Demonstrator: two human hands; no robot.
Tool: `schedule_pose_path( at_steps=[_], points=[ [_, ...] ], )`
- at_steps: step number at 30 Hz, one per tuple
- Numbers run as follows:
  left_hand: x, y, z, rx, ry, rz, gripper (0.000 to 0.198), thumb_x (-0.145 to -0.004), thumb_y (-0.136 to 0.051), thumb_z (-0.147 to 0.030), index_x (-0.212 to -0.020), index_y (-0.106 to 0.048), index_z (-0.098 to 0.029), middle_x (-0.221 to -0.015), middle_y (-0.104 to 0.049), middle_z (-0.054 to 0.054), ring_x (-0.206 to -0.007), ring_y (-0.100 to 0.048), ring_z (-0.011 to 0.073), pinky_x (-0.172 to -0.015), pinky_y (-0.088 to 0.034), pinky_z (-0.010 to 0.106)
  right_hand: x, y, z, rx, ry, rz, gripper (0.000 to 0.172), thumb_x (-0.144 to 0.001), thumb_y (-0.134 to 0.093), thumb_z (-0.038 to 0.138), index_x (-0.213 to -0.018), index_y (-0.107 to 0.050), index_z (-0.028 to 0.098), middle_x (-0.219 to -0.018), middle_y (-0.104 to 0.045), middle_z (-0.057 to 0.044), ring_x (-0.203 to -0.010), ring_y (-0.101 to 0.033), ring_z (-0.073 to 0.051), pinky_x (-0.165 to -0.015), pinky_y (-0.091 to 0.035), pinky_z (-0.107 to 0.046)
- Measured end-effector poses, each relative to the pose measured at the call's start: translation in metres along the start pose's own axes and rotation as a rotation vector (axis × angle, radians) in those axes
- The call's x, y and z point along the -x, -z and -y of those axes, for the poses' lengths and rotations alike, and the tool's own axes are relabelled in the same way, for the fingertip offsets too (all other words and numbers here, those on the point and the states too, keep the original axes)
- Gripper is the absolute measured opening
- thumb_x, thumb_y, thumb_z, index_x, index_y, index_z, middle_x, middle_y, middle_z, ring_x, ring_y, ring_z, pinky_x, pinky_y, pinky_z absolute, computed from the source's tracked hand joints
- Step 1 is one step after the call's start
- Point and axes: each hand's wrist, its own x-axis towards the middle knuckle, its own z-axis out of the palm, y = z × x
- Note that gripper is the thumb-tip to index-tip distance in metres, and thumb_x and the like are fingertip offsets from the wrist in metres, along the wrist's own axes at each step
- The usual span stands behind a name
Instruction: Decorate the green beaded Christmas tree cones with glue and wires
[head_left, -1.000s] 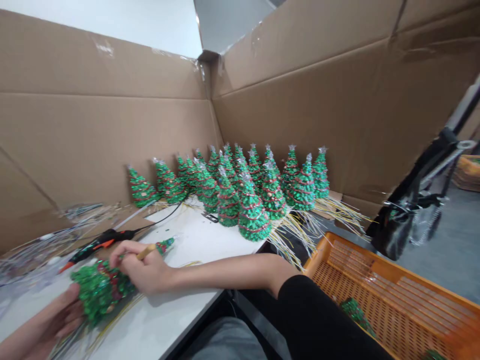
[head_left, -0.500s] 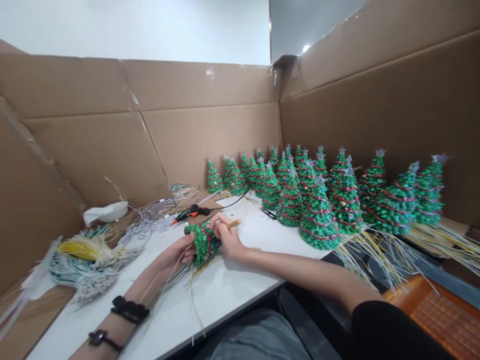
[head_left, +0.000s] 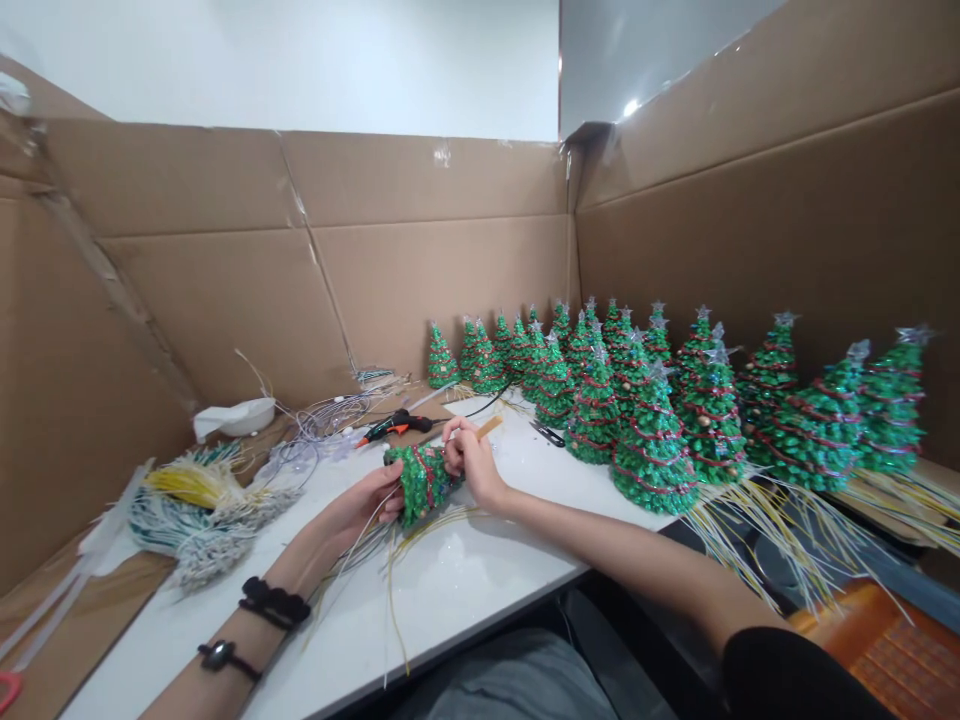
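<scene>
A small green tinsel Christmas tree (head_left: 420, 482) with red garland lies on its side above the white table (head_left: 450, 590). My left hand (head_left: 367, 502) grips its base, where thin yellow and white wires trail out. My right hand (head_left: 471, 462) is closed around a wooden stick (head_left: 489, 428) at the tree's tip. Both hands touch the tree.
Several finished trees (head_left: 652, 440) stand in rows at the back right, wires spilling off the table edge. A glue gun (head_left: 394, 425) and small scissors (head_left: 549, 433) lie behind my hands. Wire bundles (head_left: 199, 505) and a white dish (head_left: 236, 415) sit left. Cardboard walls (head_left: 225, 270) surround the table. An orange crate (head_left: 892, 640) sits at lower right.
The view has swung left, away from the orange crate. My hands have kept hold of the tree and stick, and the tree is now lifted slightly nearer the table's middle.
</scene>
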Motion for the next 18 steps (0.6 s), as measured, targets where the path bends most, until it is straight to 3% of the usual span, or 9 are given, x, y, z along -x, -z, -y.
schedule_pose_path(
  at_steps=[4, 11, 15, 18],
  points=[
    [0.003, -0.004, 0.000, -0.033, -0.011, -0.009, 0.031, -0.064, -0.075, -0.036, -0.067, -0.055, -0.013, -0.050, -0.041, -0.005, -0.043, -0.032, 0.0043, -0.037, -0.021, 0.017, 0.000, 0.001, 0.006, -0.020, 0.006, -0.038, 0.006, -0.070, -0.040, 0.027, -0.069, -0.043, 0.022, -0.038, -0.022, 0.012, -0.036, -0.012, -0.008, -0.038, -0.013, -0.020],
    [0.006, -0.009, -0.001, -0.095, -0.021, -0.021, 0.033, -0.065, -0.072, -0.041, -0.070, -0.054, -0.015, -0.051, -0.041, -0.005, -0.044, -0.030, 0.0050, -0.039, -0.018, 0.020, 0.006, 0.004, 0.015, 0.152, 0.219, -0.021, 0.015, -0.081, -0.038, 0.031, -0.071, -0.045, 0.021, -0.045, -0.027, 0.009, -0.041, -0.023, -0.010, -0.042, -0.019, -0.023],
    [0.008, -0.010, 0.000, -0.173, -0.027, 0.008, 0.029, -0.073, -0.064, -0.042, -0.071, -0.051, -0.016, -0.052, -0.037, -0.006, -0.045, -0.027, 0.0056, -0.041, -0.015, 0.021, 0.020, -0.012, 0.049, 0.292, 0.570, 0.031, 0.010, -0.081, -0.044, 0.030, -0.088, -0.047, 0.022, -0.068, -0.047, 0.001, -0.063, -0.045, -0.015, -0.060, -0.037, -0.029],
    [0.007, -0.011, 0.002, -0.269, -0.076, 0.033, 0.029, -0.080, -0.051, -0.045, -0.074, -0.052, -0.017, -0.055, -0.036, -0.005, -0.047, -0.027, 0.0070, -0.042, -0.017, 0.022, 0.065, -0.030, 0.086, 0.228, 0.836, -0.023, 0.017, -0.084, -0.044, 0.032, -0.100, -0.043, 0.028, -0.074, -0.048, 0.001, -0.068, -0.050, -0.017, -0.064, -0.042, -0.033]
  ],
)
